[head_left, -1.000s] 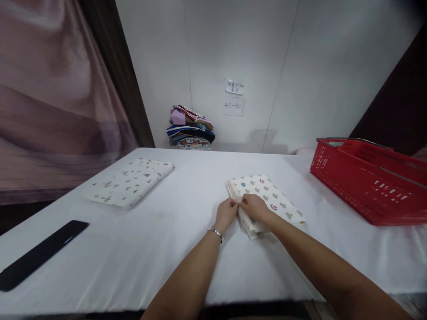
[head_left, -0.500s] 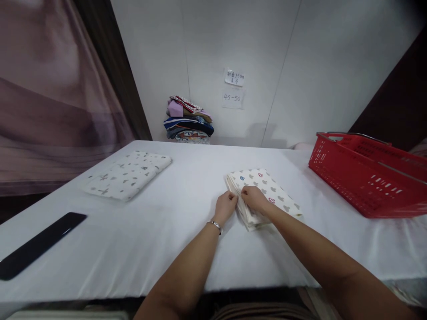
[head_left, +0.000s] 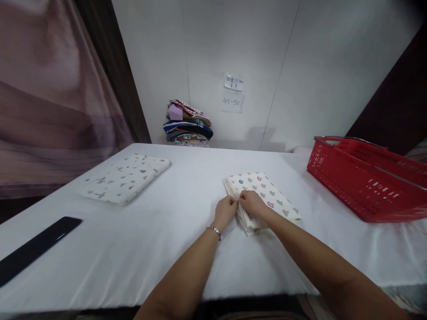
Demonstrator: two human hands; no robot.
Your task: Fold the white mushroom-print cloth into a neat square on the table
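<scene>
We have both hands at the left edge of a folded cream cloth printed with grey, red and blue motifs (head_left: pixel 280 202), which lies under the grip and spreads to its right on a white cloth-covered table (head_left: pixel 180 186). Our left hand (head_left: pixel 225 210), a silver-coloured bracelet (head_left: pixel 215 230) at its wrist, pinches the layered edge with fingers closed; our right hand (head_left: pixel 252 203) pinches it from above, just beside. How many layers they catch we cannot tell. Our right forearm crosses the cloth's near part, hiding some of it. Well right of the grip stands a red perforated plastic basket (head_left: pixel 347 186). Well to its left lies a folded white cloth with small grey motifs (head_left: pixel 125 178), and nearer us on that side a long, flat, glossy black object (head_left: pixel 40 246). Beyond the grip, leftward, rises a stack of folded multicoloured fabrics (head_left: pixel 188 126); straight beyond, a white paper note reading "45-50" (head_left: pixel 232 102) hangs on the pale wall (head_left: pixel 216 35).
</scene>
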